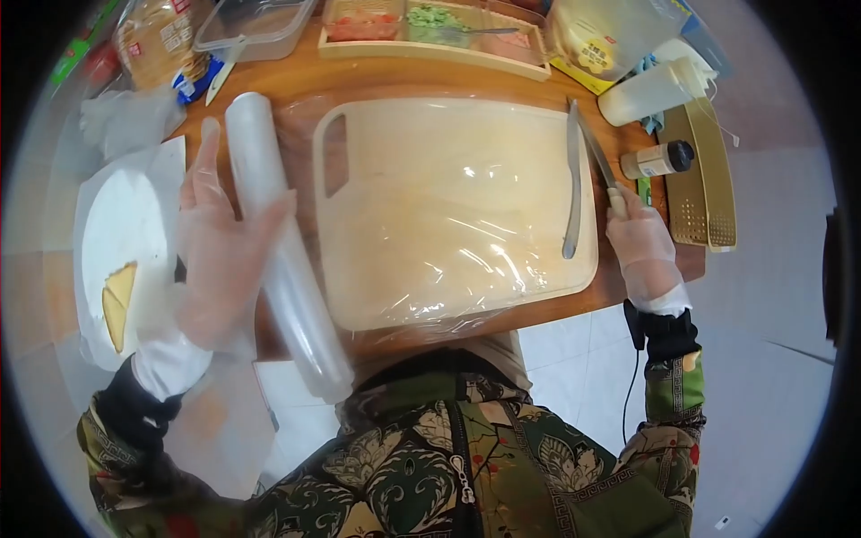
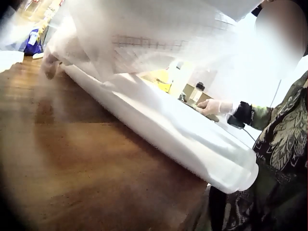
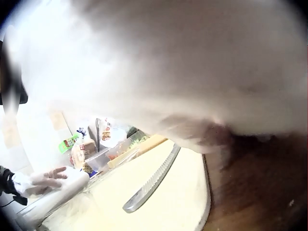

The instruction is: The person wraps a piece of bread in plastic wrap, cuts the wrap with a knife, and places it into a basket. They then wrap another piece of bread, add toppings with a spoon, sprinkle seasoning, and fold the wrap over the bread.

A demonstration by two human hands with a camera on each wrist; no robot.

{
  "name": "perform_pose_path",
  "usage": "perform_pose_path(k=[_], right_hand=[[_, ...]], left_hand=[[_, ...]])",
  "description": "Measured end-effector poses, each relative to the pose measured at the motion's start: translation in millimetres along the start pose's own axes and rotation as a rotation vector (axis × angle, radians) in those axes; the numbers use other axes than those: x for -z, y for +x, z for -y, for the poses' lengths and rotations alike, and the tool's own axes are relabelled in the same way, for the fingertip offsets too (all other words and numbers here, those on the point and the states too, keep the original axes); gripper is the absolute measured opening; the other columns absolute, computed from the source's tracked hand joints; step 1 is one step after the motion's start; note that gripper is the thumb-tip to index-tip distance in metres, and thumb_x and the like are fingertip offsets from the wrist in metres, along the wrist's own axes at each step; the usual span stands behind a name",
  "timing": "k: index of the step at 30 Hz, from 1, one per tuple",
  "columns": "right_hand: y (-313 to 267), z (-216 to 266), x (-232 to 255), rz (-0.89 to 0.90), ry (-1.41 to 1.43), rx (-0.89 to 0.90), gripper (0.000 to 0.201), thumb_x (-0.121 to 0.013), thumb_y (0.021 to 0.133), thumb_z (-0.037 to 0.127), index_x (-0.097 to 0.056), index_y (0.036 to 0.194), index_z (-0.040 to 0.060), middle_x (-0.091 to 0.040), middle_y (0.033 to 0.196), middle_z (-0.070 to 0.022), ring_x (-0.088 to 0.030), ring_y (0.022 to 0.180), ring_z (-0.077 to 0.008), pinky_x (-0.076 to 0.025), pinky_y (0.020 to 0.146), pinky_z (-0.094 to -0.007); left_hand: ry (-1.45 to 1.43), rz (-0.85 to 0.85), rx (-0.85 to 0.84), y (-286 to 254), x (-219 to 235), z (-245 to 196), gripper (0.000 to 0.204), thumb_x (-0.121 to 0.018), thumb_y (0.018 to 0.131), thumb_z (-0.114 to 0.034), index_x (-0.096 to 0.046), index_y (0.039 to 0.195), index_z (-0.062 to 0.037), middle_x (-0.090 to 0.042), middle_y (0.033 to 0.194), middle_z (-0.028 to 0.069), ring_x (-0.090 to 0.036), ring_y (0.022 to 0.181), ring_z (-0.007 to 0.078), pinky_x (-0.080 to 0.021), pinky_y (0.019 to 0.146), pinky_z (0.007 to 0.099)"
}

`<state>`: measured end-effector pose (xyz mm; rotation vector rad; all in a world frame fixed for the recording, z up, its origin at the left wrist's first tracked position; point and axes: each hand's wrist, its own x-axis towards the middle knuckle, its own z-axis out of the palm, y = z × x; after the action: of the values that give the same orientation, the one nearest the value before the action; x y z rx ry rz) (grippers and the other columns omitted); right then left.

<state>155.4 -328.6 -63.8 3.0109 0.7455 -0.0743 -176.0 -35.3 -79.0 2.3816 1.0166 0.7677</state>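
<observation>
My left hand [image 1: 224, 255], in a clear plastic glove, rests on a long roll of cling film [image 1: 300, 300], its fingers extended and thumb lying across the roll. A sheet of clear film spreads over the cream cutting board [image 1: 421, 206] beside it. At the board's right, my gloved right hand [image 1: 641, 247] grips the pale handle of a knife [image 1: 598, 152], whose blade points to the far side. Along the board's right side lies a long metal utensil [image 1: 573, 184] with a rounded near end; the right wrist view shows a ridged edge on that utensil [image 3: 153, 184].
Folded yellow slices [image 1: 117, 305] lie on a white plate at left. Behind stand bagged bread [image 1: 161, 45], a clear tub [image 1: 256, 40] and a wooden tray [image 1: 430, 57] of chopped food. At right are a squeeze bottle [image 1: 646, 94], a seasoning jar [image 1: 650, 161] and a gold basket [image 1: 704, 179].
</observation>
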Motion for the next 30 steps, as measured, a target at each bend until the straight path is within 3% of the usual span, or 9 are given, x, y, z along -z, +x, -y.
perform_pose_path(k=[3,5,6,11,15,17,21,23,30], right_hand=[[-15,-7,9,0.085,0.185,0.041,0.04,-0.057,0.1,0.031,-0.061,0.135,0.0111,-0.071,0.105,-0.0143,-0.068,0.093,-0.0223,-0.053,0.082,-0.0321],[-34,-14,11,0.154,0.719,-0.024,0.041,-0.046,0.107,0.026,-0.051,0.141,0.0044,-0.064,0.109,-0.0039,-0.062,0.094,-0.0122,-0.048,0.084,-0.0233],[-42,-17,12,0.187,0.985,-0.06,0.041,-0.041,0.11,0.023,-0.047,0.144,0.0011,-0.06,0.111,0.0013,-0.059,0.095,-0.0072,-0.045,0.085,-0.0189],[-67,4,11,0.024,1.16,-0.043,0.044,-0.041,0.11,0.025,-0.042,0.149,0.0042,-0.056,0.103,0.0019,-0.049,0.075,-0.0031,-0.043,0.064,-0.0158],[-111,54,24,0.468,1.481,0.115,0.055,-0.041,0.109,0.023,-0.024,0.16,0.0095,-0.055,0.091,0.0043,-0.041,0.063,-0.0021,-0.037,0.058,-0.0126],[-125,72,38,0.709,1.501,0.189,0.061,-0.044,0.107,0.019,-0.018,0.161,0.0098,-0.054,0.088,0.0034,-0.041,0.062,-0.0043,-0.039,0.058,-0.0153],[-146,105,28,0.724,1.369,0.143,0.072,-0.053,0.102,0.018,-0.014,0.162,0.0111,-0.05,0.076,0.0041,-0.042,0.058,-0.0019,-0.037,0.051,-0.0153],[-148,104,16,0.803,1.161,0.263,0.065,-0.048,0.1,0.005,-0.021,0.159,0.0053,-0.054,0.082,-0.0029,-0.051,0.066,-0.0092,-0.047,0.064,-0.0261],[-157,129,8,0.458,0.858,0.533,0.064,-0.049,0.099,0.006,-0.024,0.157,0.0031,-0.062,0.082,-0.0159,-0.062,0.072,-0.032,-0.051,0.072,-0.037]], left_hand=[[-0.196,0.121,0.28,4,0,0,0.097,-0.083,0.075,-0.022,-0.031,0.152,0.0054,-0.064,0.123,0.0221,-0.061,0.115,0.0289,-0.051,0.095,0.0384],[-0.348,0.269,0.486,14,5,-20,0.102,-0.08,0.079,-0.014,-0.017,0.156,0.0079,-0.063,0.126,0.0171,-0.065,0.103,0.0187,-0.052,0.089,0.0269],[-0.354,0.268,0.489,16,3,-16,0.102,-0.08,0.079,-0.014,-0.017,0.156,0.0079,-0.063,0.126,0.0171,-0.065,0.103,0.0187,-0.052,0.089,0.0269],[-0.419,0.317,0.373,21,-3,-6,0.106,-0.082,0.076,-0.018,-0.016,0.156,0.0077,-0.058,0.134,0.0192,-0.061,0.115,0.0206,-0.05,0.096,0.0299],[-0.364,0.139,0.227,18,-23,14,0.106,-0.083,0.068,-0.026,-0.027,0.153,0.0062,-0.069,0.113,0.0175,-0.069,0.1,0.0234,-0.056,0.085,0.0332],[-0.306,0.174,0.203,21,-25,15,0.109,-0.082,0.067,-0.03,-0.026,0.153,0.0073,-0.069,0.114,0.0201,-0.069,0.104,0.0283,-0.054,0.089,0.0344],[-0.264,0.228,0.202,26,-21,9,0.11,-0.079,0.067,-0.034,-0.025,0.153,0.009,-0.068,0.114,0.0242,-0.07,0.105,0.0325,-0.054,0.091,0.037],[-0.238,0.201,0.187,25,-24,12,0.111,-0.079,0.068,-0.036,-0.023,0.152,0.01,-0.067,0.114,0.0267,-0.069,0.105,0.0353,-0.054,0.091,0.0387],[-0.19,0.215,0.119,27,-33,26,0.114,-0.079,0.067,-0.04,-0.023,0.153,0.0092,-0.065,0.119,0.0283,-0.064,0.113,0.0387,-0.05,0.098,0.039]])
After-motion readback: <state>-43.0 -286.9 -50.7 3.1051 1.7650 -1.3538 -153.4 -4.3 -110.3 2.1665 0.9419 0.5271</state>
